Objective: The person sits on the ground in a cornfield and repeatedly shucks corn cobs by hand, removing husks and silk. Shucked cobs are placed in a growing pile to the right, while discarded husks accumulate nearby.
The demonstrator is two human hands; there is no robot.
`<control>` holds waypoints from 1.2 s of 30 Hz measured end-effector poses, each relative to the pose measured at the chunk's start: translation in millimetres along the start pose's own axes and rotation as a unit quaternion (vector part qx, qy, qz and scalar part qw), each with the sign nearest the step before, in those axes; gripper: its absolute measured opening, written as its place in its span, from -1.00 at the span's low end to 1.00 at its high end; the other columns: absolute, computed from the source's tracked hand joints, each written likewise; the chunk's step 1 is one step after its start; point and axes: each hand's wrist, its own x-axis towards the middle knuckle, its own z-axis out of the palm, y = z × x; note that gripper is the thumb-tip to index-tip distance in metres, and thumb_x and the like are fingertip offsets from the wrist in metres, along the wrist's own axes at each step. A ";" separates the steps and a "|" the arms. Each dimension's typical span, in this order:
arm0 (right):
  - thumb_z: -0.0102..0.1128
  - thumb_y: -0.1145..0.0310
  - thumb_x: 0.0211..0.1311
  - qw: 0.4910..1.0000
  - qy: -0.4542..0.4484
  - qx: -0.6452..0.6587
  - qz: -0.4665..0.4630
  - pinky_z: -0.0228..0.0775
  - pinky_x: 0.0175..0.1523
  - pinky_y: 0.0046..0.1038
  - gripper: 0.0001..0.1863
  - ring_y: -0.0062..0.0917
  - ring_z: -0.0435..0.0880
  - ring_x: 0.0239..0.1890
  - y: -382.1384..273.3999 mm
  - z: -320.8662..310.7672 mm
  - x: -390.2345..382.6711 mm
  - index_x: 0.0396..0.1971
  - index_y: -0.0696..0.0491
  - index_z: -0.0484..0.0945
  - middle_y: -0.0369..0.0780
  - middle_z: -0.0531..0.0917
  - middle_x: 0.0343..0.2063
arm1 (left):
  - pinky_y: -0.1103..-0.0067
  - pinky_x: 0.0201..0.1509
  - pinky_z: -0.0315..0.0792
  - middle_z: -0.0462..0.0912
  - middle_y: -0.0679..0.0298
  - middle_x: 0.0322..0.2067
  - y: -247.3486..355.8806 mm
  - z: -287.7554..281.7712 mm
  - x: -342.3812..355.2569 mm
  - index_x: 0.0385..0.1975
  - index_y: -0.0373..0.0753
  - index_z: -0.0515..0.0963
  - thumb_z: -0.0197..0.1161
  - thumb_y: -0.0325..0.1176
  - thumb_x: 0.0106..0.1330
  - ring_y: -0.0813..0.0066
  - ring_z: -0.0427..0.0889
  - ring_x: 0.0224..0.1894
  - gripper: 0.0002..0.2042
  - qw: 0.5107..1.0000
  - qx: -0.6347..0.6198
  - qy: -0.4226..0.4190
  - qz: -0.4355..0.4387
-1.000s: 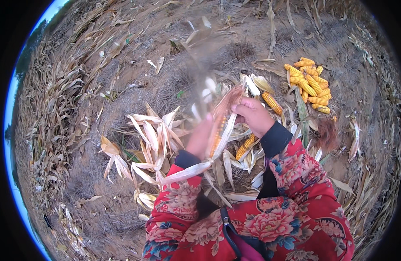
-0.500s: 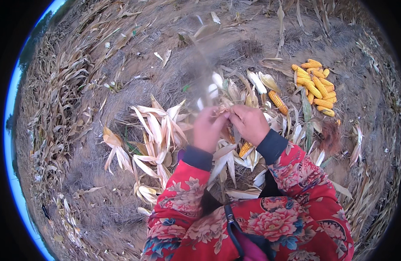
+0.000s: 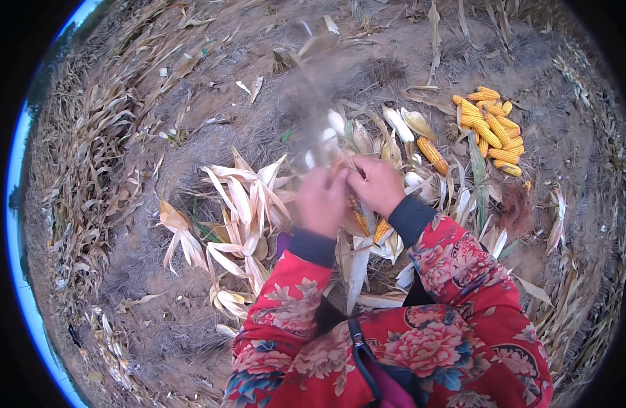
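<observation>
Presently both hands together, near middle of the view, above a litter of husks. Left hand [image 3: 320,202] curled, thumb and forefinger drawn in toward the right; blurred, so exact finger placement hard to read. Right hand [image 3: 375,185] likewise bent at the knuckles, thumb tip nearly meeting the left thumb. Both sets of fingers appear pinched on the far end of a partly husked ear of corn [image 3: 358,215]; that end mostly hidden and blurred. Ear lies between the hands, its yellow kernels showing on the near side, below the thumbs.

Just right of it, a second yellow ear [image 3: 383,230] among pale husks. Farther right, an orange-yellow ear [image 3: 432,156] lies at a slant; beyond it, a white-husked ear [image 3: 396,124].

Far right: heap of bare yellow ears [image 3: 493,129], piled loosely on soil. On its near side, a long green leaf [image 3: 477,178] and a tuft of reddish-brown corn silk [image 3: 514,207].

Left of the hands: spread bunch of peeled husks [image 3: 248,204], and a smaller husk [image 3: 180,231] farther left. Dry stalks and leaves [image 3: 99,149] cover the far-left ground. Forearms in red floral sleeves [image 3: 286,299], dark cuffs [image 3: 311,247].
</observation>
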 end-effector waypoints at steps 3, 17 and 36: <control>0.08 0.25 0.21 0.995 0.024 0.038 0.087 0.39 -0.30 -0.17 -0.74 -0.05 0.57 -0.41 26.6 5.3 5.8 -0.45 0.18 0.47 0.00 0.57 -0.51 | 0.57 -0.49 0.28 0.42 0.30 -0.63 12.3 1.9 -1.3 -0.59 -0.33 0.45 0.39 -0.44 0.18 0.61 0.35 -0.57 -0.77 0.997 -0.067 -0.028 -0.039; -0.07 0.29 0.49 0.843 -0.064 0.522 0.111 0.39 -0.01 -0.49 -0.77 -0.58 0.57 -0.24 -17.0 -4.2 -10.5 -0.24 0.14 0.47 -0.33 0.49 -0.47 | 0.48 -0.07 0.48 0.54 0.31 -0.35 -40.9 -18.3 18.7 -0.23 -0.26 0.44 -0.01 -0.21 0.48 0.48 0.57 -0.26 -0.77 0.790 -0.509 0.046 -0.339; 0.31 0.16 0.13 0.988 -0.097 -0.116 -0.032 0.28 0.24 -0.31 -0.38 -0.11 0.53 0.07 22.0 -27.2 -13.6 0.13 0.19 0.41 0.02 0.56 -0.07 | 0.66 -0.27 0.44 0.55 0.40 -0.47 -8.6 -60.0 46.6 -0.21 -0.20 0.54 0.14 -0.26 0.43 0.63 0.52 -0.43 -0.84 0.840 -0.464 -0.056 -0.277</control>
